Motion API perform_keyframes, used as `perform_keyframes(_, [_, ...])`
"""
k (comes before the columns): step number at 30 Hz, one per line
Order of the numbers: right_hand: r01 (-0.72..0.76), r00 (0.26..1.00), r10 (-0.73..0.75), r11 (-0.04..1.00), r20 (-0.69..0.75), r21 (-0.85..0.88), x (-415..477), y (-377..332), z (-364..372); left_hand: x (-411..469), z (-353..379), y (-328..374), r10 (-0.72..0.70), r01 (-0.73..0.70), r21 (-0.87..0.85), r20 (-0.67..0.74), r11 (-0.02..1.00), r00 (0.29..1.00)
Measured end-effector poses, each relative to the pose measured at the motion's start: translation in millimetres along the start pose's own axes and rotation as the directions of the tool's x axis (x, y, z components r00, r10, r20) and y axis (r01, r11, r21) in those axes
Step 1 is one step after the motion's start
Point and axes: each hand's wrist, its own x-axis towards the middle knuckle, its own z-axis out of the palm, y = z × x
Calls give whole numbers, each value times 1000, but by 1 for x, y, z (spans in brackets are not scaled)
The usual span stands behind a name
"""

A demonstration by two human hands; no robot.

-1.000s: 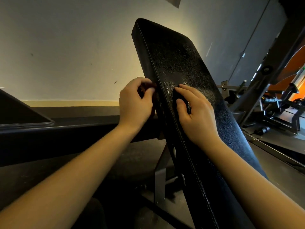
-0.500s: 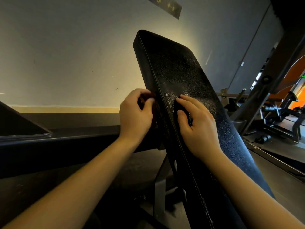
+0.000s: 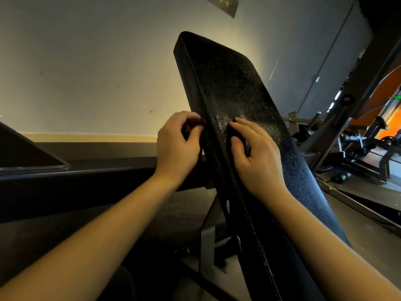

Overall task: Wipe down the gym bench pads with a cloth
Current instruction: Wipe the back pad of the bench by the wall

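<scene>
Pale plaster wall (image 3: pixel 86 61) fills the background of my feed. At far left, a low black ledge (image 3: pixel 76 170) runs along the foot of that wall.

1. Left hand (image 3: pixel 176 146): I see it set against the left side wall of the long black textured vinyl bench pad (image 3: pixel 234 83). The fingers are curled in tight, thumb and forefinger close together with a dark patch between them. I cannot tell whether they pinch fabric or only the pad's stitched edge.

2. Bench pad: it is inclined, rising away from me toward the wall. A grey metal support post (image 3: pixel 207 242) stands below its left edge.

3. Small dark cloth (image 3: pixel 233 133): it lies on the top face of the pad, just right of the stitched seam, about midway up the visible length. Only the part between thumb and index finger shows.

4. Right hand (image 3: pixel 258 159): it rests palm-down on the pad face, fingers spread and nearly straight, pressing the cloth flat against the vinyl.

At far right, steel-framed gym machines with orange panels (image 3: pixel 368 137) stand well apart from the pad.
</scene>
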Motion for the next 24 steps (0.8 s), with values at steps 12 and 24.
perform_keyframes(12, [-3, 1000, 3, 1000, 8, 7, -1, -1, -1, -128, -7, 17, 65, -53, -72, 183, 996, 981])
perform_keyframes(24, [0, 1000, 0, 1000, -6, 5, -1, 0, -1, -155, -5, 21, 33, -16, -100, 177, 995, 984])
